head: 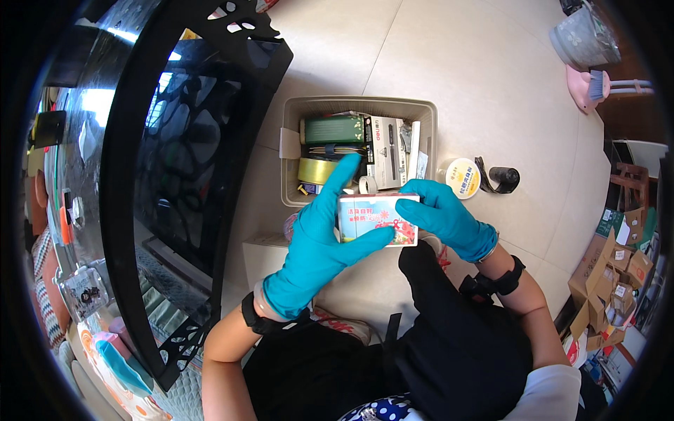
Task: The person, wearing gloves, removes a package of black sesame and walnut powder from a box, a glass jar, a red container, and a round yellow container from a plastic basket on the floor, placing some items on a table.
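Both my hands wear teal rubber gloves and hold a small printed box [363, 217] with a light-blue face, red flowers and writing. My left hand [313, 244] grips it from the left and below; the thumb lies across its front and the index finger points up past its top left corner. The right hand [445, 216] pinches its upper right edge, thumb on the front. Just beyond stands a beige plastic bin [429, 108]. Inside it are a green case [331, 130], a roll of yellow tape [317, 171], a deli pen box [388, 150] and a small white roll [367, 184].
To the left stands a black cabinet frame [124, 173] with dark glass. Right of the bin are a round white-and-yellow tub [462, 178] and a black roll [504, 180] on the tiled floor [489, 79]. Cardboard boxes [592, 279] crowd the far right, below a pink dustpan [579, 87] and grey bucket [582, 39].
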A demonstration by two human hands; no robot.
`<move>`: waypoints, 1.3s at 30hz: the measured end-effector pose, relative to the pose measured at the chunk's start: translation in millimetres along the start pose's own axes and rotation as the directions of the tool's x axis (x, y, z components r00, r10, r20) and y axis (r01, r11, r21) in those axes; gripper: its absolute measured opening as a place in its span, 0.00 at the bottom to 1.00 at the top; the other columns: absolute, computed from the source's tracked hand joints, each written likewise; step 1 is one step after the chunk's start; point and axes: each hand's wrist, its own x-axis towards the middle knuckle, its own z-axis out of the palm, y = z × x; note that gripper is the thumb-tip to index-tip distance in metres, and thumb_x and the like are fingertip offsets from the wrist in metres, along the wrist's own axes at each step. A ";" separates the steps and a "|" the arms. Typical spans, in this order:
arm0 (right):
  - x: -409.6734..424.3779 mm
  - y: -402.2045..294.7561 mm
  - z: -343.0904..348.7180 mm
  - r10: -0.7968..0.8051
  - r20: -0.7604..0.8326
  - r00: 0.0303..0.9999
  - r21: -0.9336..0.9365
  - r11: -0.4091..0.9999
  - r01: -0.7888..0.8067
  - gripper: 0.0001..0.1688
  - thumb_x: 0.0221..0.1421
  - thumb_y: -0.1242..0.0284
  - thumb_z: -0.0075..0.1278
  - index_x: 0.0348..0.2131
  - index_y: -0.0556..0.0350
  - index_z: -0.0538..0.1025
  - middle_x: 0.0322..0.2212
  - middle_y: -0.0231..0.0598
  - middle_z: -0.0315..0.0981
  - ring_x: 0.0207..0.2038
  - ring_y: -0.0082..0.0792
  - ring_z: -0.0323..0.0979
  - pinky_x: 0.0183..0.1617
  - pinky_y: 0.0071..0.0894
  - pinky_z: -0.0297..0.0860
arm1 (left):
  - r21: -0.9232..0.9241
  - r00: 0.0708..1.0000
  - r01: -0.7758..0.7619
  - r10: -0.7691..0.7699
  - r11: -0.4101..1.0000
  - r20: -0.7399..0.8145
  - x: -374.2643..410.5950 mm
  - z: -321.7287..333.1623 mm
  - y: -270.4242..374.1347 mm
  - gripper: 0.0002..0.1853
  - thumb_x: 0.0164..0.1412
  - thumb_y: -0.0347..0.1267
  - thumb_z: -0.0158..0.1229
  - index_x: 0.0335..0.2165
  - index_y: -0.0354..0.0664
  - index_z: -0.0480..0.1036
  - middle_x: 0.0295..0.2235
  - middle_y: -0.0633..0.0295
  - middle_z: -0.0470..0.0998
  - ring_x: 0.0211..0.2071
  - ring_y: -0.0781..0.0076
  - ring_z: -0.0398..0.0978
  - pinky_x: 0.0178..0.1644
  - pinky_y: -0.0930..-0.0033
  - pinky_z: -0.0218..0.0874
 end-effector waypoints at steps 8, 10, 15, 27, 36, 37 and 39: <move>-1.8 2.3 5.4 0.032 -0.035 0.999 0.009 0.999 -0.032 0.17 0.59 0.64 0.52 0.40 0.61 0.76 0.27 0.28 0.72 0.31 0.14 0.65 0.33 0.17 0.64 | 0.084 0.985 0.064 -0.049 0.994 -0.166 19.7 -31.4 4.1 0.22 0.68 0.42 0.46 0.42 0.34 0.76 0.37 0.57 0.79 0.33 0.73 0.78 0.46 0.71 0.66; -3.3 -0.5 5.8 0.049 -0.065 0.997 0.011 0.999 -0.048 0.18 0.60 0.64 0.52 0.40 0.62 0.76 0.27 0.27 0.72 0.31 0.14 0.65 0.34 0.17 0.65 | -0.002 0.961 0.102 -0.099 0.995 -0.259 25.8 -50.4 0.9 0.17 0.66 0.40 0.50 0.41 0.37 0.76 0.34 0.61 0.79 0.33 0.77 0.76 0.48 0.70 0.64; -5.4 5.3 -2.0 -0.112 -0.047 0.993 -0.290 0.952 0.093 0.17 0.59 0.69 0.51 0.45 0.59 0.74 0.31 0.32 0.72 0.33 0.21 0.67 0.37 0.20 0.67 | 0.485 0.897 0.012 0.204 0.875 -0.392 36.2 -86.4 -16.7 0.12 0.59 0.34 0.60 0.41 0.42 0.76 0.32 0.57 0.81 0.48 0.62 0.72 0.63 0.57 0.48; -4.4 40.3 -21.9 -0.480 0.125 0.868 -0.622 0.644 0.445 0.28 0.59 0.81 0.42 0.59 0.53 0.64 0.48 0.44 0.67 0.37 0.30 0.72 0.37 0.25 0.72 | 0.629 0.864 -0.194 0.435 0.753 -0.253 43.3 -74.6 1.0 0.18 0.56 0.31 0.60 0.47 0.51 0.72 0.56 0.62 0.67 0.60 0.58 0.59 0.67 0.46 0.37; -0.3 29.3 -4.2 0.275 -0.085 0.958 0.629 0.760 -0.163 0.21 0.63 0.64 0.45 0.53 0.51 0.69 0.28 0.35 0.70 0.23 0.22 0.67 0.28 0.22 0.68 | 0.472 0.923 -0.364 0.242 0.803 0.300 25.3 -52.7 3.4 0.45 0.50 0.18 0.59 0.64 0.51 0.50 0.65 0.57 0.50 0.65 0.55 0.50 0.67 0.57 0.44; 2.5 38.4 -10.1 0.262 0.090 0.961 0.734 0.635 -0.241 0.20 0.64 0.63 0.43 0.52 0.52 0.69 0.28 0.35 0.70 0.22 0.22 0.66 0.26 0.22 0.67 | 0.442 0.893 -0.432 0.304 0.786 0.331 24.9 -43.3 5.2 0.42 0.51 0.20 0.60 0.63 0.49 0.54 0.63 0.57 0.54 0.64 0.55 0.52 0.67 0.56 0.45; 14.3 59.2 -20.6 0.141 0.415 0.899 0.831 0.343 -0.437 0.20 0.66 0.61 0.39 0.50 0.53 0.68 0.28 0.34 0.69 0.21 0.22 0.64 0.22 0.21 0.65 | 0.445 0.910 -0.394 0.272 0.804 0.312 27.5 -32.7 0.9 0.35 0.53 0.25 0.62 0.59 0.46 0.60 0.56 0.57 0.66 0.55 0.60 0.65 0.59 0.61 0.57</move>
